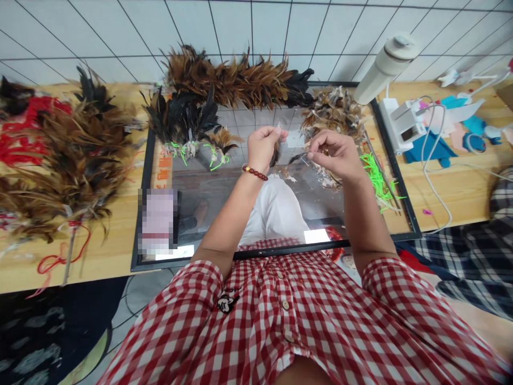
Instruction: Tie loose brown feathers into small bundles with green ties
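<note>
Brown feather [276, 155] hangs pinched in my left hand [262, 147], pointing six o'clock; my right hand [334, 155], at three o'clock, pinches a small feather [298, 157].

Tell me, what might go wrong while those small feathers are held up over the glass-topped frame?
1. The left hand and right hand pinch only small feathers; one could slip and land among the loose ones on the glass frame.
2. The white bottle leans at the frame's corner beside a cable; a snagged sleeve might topple it.
</note>
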`<state>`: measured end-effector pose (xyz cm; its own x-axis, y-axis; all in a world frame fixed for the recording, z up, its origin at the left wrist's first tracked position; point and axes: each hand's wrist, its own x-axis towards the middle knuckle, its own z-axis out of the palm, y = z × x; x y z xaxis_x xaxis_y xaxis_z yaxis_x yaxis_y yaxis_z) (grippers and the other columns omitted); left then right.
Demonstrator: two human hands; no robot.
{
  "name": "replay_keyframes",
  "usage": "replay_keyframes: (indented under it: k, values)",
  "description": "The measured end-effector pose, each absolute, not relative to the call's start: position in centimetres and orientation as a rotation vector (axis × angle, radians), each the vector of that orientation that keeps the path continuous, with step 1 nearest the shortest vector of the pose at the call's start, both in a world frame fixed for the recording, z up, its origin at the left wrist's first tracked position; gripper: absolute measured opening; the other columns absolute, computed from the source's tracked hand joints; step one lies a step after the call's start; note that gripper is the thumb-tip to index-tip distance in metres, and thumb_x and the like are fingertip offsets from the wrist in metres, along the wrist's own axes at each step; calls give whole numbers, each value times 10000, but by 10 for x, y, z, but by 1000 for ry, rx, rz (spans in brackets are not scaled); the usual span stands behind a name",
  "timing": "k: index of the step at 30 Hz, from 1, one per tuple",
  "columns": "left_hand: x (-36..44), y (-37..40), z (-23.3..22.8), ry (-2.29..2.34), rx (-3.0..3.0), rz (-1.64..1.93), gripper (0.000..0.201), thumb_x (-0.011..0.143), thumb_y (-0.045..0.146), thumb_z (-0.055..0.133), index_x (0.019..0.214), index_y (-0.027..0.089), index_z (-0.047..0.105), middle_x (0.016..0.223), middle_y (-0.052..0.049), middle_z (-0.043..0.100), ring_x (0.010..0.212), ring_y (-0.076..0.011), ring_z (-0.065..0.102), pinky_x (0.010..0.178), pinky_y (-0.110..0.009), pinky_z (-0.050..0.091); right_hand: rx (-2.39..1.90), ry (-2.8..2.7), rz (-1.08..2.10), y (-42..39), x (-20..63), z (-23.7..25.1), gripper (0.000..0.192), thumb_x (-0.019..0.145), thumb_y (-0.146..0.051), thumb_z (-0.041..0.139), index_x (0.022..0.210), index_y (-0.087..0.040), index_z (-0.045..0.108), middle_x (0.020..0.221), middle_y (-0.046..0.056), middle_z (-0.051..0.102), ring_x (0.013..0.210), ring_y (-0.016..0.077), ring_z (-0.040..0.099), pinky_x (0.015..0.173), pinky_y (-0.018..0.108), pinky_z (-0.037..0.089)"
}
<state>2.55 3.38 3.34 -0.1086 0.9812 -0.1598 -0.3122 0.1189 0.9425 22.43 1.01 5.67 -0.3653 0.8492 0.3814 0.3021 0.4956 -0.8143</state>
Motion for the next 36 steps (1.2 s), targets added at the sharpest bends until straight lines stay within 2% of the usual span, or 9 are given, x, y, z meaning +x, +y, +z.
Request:
replay_keyframes:
  k: [3,11,17,22,25,27,30,32,36]
  values:
    - [23,31,38,1089,918,1207,201,800,279,852,693,173,718,733,-26,777,782,-134,745,855,-268,587,-942,-1888,965,14,226,62,396,798,-591,850,758,-240,670,755,4,620,685,148,529,664,328,448]
    - [28,19,48,960,873,989,268,745,340,920,749,136,745,654,-30,748,645,-118,706,731,-246,563,-1035,-2041,607,21,216,67,258,903,-472,764,835,-243,667,818,22,604,739,168,554,752,358,493]
    - [25,19,49,989,931,947,251,772,336,905,719,153,742,610,-9,716,615,-105,670,667,-218,527,-1126,-2083,458,25,217,60,285,950,-532,690,904,-251,705,896,62,677,818,209,617,809,392,548]
    - [27,18,52,979,871,956,217,812,296,878,731,152,737,578,3,667,612,-99,671,713,-227,538,-1145,-2018,393,24,218,54,400,1034,-591,538,1179,-289,756,1060,92,718,1021,259,675,980,484,561]
    - [29,17,54,947,840,976,249,810,318,885,732,150,719,595,11,664,611,-87,662,700,-215,533,-1096,-2097,394,19,216,52,466,1041,-607,508,1362,-334,707,1272,105,692,1211,287,646,1074,554,523]
    - [31,16,54,937,848,994,259,815,336,883,744,149,719,599,13,665,620,-83,660,685,-204,523,-1061,-2154,420,17,213,51,485,1041,-611,502,1407,-351,686,1375,100,658,1292,295,617,1101,573,507]
    - [30,18,53,968,872,1009,261,818,353,881,757,153,724,575,20,648,611,-83,650,649,-197,497,-1070,-2124,454,18,214,48,465,1046,-577,503,1393,-340,701,1415,95,654,1295,288,624,1090,539,522]
    - [25,22,52,1010,872,1046,244,834,336,869,755,157,723,562,29,633,591,-74,635,631,-194,477,-1153,-2060,457,22,217,43,408,1030,-528,552,1322,-315,743,1364,104,687,1188,276,668,1022,488,556]
    - [9,32,55,1072,817,1217,209,924,237,773,737,163,717,551,44,622,549,-49,584,599,-191,450,-1351,-2154,502,22,217,27,183,930,-343,686,993,-234,819,1005,99,774,906,251,700,871,414,566]
